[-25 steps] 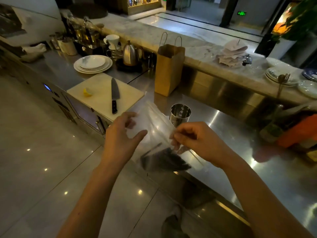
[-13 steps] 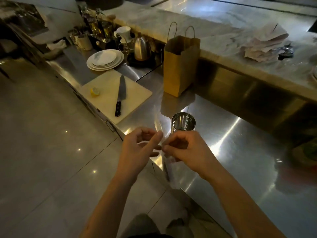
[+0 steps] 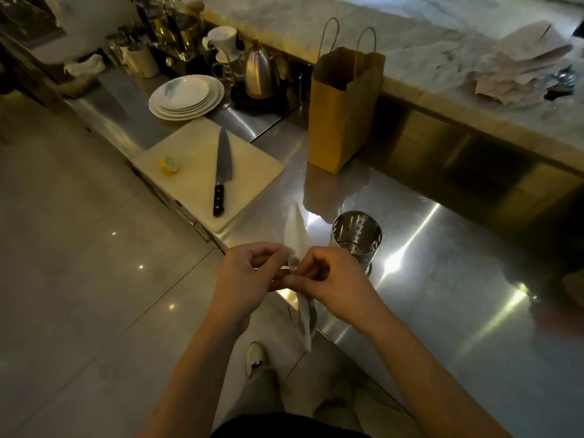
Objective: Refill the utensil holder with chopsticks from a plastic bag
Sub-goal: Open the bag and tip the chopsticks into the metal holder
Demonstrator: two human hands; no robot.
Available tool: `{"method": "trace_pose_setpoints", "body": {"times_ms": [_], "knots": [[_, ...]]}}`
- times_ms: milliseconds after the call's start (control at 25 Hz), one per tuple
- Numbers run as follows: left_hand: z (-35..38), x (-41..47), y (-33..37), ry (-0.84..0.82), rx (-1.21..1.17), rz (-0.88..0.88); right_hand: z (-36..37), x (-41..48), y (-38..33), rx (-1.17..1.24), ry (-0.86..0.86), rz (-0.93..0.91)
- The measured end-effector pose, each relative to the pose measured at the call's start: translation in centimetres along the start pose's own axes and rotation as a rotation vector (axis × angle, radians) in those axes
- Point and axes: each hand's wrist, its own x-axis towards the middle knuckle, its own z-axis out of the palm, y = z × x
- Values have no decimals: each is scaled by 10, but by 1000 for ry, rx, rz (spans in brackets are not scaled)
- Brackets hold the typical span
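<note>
A clear plastic bag with dark chopsticks inside hangs upright at the edge of the steel counter. Its lower end droops below my hands, and the chopsticks show there only as a dark streak. My left hand and my right hand both pinch the bag at its middle, fingertips almost touching. Just beyond my right hand stands the shiny perforated steel utensil holder, upright and with nothing visible inside it.
A brown paper bag stands behind the holder. To the left lies a cutting board with a knife and a lemon piece. Stacked plates, a kettle and a raised marble ledge are farther back.
The bag went from lying spread and flat between my hands to hanging edge-on and upright. My hands came close together at its middle, and the view tilted down toward the counter.
</note>
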Motion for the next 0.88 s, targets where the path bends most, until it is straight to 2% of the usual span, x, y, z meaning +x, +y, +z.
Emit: {"method": "trace_pose_setpoints", "body": {"times_ms": [240,520,680,880], "knots": [[-41,50,1,-215,-201,-70,23,38,-6,257,80,204],[-87,95,-10,-260,-265,-126,63,79,-20,463,151,326],[-96,107,-10,-280,-254,-140,74,91,-24,421,202,315],[-99,113,-4,-262,-222,-125,65,104,-25,319,165,301]]}}
